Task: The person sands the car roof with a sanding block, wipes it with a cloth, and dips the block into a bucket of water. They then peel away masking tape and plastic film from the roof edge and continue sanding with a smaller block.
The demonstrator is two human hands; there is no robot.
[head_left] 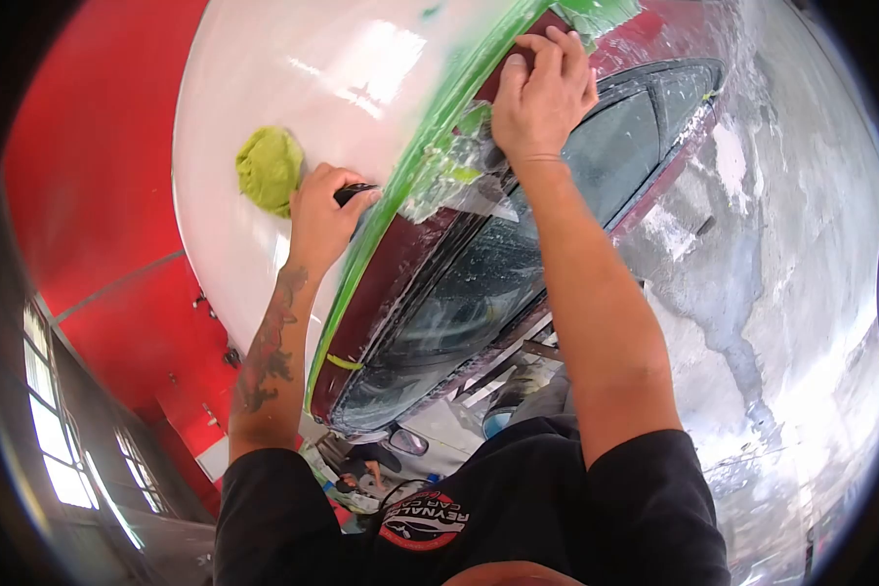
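Note:
My left hand is closed around a small black tool, its tip near the green masking tape along the edge of the white car roof. The tool's exact kind is hard to tell. My right hand rests farther along the same edge, with its fingers apart on the maroon strip beside the tape. Between the hands, crumpled clear plastic film with bits of green tape clings to the car's side. A yellow-green cloth lies bunched on the roof, left of my left hand.
Dusty side windows run below the taped edge. Past the roof stands a red surface. Wet grey floor spreads on the right. Another person's arm shows low down, near the car's side mirror.

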